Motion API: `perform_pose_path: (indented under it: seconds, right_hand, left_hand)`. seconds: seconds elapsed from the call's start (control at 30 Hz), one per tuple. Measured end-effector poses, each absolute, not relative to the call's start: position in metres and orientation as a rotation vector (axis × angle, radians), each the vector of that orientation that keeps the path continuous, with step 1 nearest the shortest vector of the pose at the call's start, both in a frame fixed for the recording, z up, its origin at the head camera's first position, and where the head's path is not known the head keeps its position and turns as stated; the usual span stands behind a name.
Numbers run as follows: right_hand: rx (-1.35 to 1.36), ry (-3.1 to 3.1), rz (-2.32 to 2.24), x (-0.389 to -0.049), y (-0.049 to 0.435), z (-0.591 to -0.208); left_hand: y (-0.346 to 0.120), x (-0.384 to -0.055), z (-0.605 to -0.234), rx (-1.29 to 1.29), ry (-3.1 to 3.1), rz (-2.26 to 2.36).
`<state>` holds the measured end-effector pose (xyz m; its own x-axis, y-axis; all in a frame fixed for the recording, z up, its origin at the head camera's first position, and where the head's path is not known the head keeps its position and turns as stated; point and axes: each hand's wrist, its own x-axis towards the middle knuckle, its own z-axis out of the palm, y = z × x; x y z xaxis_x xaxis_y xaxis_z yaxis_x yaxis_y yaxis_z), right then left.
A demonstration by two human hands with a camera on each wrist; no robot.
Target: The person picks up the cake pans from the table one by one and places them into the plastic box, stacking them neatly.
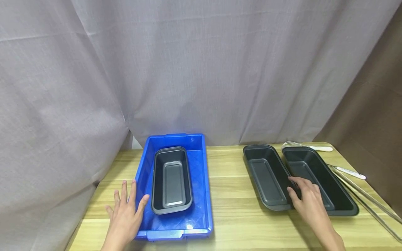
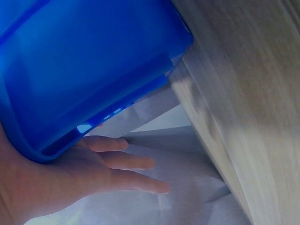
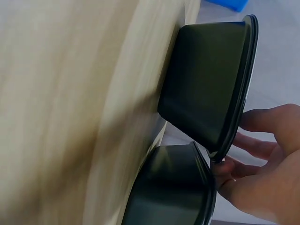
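In the head view, a dark loaf pan [image 1: 173,188] lies inside a blue plastic bin [image 1: 201,223] at the left. My left hand [image 1: 124,216] rests against the bin's left side, fingers spread and thumb over the rim; the left wrist view shows the fingers extended along the outside. At the right, my right hand [image 1: 309,198] holds the right-hand rim of a second loaf pan [image 1: 267,181], fingertips bent at its edge. Right beside that pan stands a third loaf pan [image 1: 314,174], partly behind the hand.
A whisk [image 1: 320,148] lies behind the third pan. Further right are another white-handled utensil [image 1: 350,172] and long metal tools [image 1: 370,205] near the table's edge. Grey curtains [image 1: 201,76] hang behind the wooden table [image 1: 230,216], and a brown surface [image 1: 370,139] borders the right.
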<state>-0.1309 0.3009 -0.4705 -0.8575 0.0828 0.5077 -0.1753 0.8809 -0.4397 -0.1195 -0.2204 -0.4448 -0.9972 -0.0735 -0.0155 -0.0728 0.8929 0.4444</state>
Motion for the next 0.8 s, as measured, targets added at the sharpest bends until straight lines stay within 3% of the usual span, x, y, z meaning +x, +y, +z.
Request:
perform_pose_path:
  seconds: [0.57,0.8]
  right_hand:
    - [0.119,-2.603,0.795,-0.144,0.286,-0.473]
    - [0.097,-2.742,1.096,-0.150,0.285,-0.469]
  left_hand:
    - [-0.220,-0.118,-0.446,0.104,-3.020,-0.717]
    - [-0.220,-0.118,-0.446,0.108,-3.013,-0.712]
